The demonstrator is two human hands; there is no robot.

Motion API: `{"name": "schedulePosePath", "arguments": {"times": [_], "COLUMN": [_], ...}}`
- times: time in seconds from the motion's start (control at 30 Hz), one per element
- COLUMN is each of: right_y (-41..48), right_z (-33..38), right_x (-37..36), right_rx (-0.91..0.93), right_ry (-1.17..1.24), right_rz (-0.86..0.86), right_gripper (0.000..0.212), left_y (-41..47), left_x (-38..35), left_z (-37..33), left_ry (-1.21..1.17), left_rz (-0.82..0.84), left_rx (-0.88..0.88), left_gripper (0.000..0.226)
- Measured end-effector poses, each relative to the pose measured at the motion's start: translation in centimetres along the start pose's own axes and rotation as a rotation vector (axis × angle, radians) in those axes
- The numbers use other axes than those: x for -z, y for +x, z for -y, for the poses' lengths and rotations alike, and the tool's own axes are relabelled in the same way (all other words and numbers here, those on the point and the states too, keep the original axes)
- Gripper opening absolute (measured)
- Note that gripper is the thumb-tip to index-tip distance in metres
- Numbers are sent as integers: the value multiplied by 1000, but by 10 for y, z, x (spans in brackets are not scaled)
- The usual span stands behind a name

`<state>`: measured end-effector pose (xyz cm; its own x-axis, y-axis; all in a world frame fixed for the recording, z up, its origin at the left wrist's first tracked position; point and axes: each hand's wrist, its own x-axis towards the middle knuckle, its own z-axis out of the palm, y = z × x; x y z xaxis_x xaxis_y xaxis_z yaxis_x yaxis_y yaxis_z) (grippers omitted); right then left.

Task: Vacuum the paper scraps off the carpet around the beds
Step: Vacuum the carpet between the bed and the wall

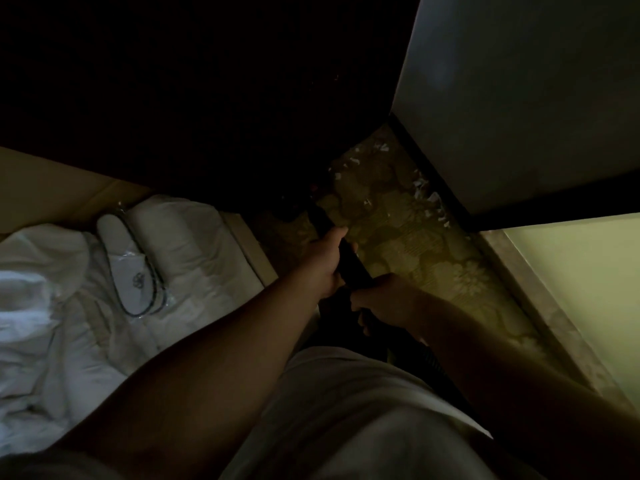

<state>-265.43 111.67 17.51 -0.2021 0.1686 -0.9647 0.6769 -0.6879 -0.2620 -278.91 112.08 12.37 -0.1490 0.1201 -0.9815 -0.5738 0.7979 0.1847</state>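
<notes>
Lighting poor; far half of the view is in shadow.

Vacuum wand (349,261): black tube, angled away from the person over the patterned carpet (398,237). Its far end runs into shadow; nozzle cannot be made out.

Left hand (327,261): fingers wrapped round the wand, further up the tube.

Right hand (384,299): fingers curled round the wand, just behind the left hand. A ribbed hose (433,362) trails back from this hand.

Paper scraps (427,197): small white pieces on the carpet, right of the wand and beyond it, most along the dark skirting of a pale wall panel (519,98).

Bed (180,258): left of the wand, white rumpled linen. A wrapped slipper (128,268) lies on it.
</notes>
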Motion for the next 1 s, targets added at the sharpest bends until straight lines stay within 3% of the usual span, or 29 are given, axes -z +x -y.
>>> {"name": "schedulePosePath", "arguments": {"times": [0.17,0.37,0.63,1.0], "right_y": [-5,-35,-93,-157], "right_z": [-34,-83,-187,-326], "right_x": [13,47,118,203], "right_rx": [-75,-38,-7,-12], "right_ry": [65,93,154,298], "right_rz": [22,50,-18,-145], "right_gripper": [20,20,13,17], "left_y": [-7,-24,-61,-108], "left_x": [-17,-56,-150,-277], "left_z": [31,78,170,277], "left_ry": [5,0,33,256], "left_rz": [1,28,107,297], "left_rx": [28,1,-23,3], "left_gripper": [28,32,22,35]}}
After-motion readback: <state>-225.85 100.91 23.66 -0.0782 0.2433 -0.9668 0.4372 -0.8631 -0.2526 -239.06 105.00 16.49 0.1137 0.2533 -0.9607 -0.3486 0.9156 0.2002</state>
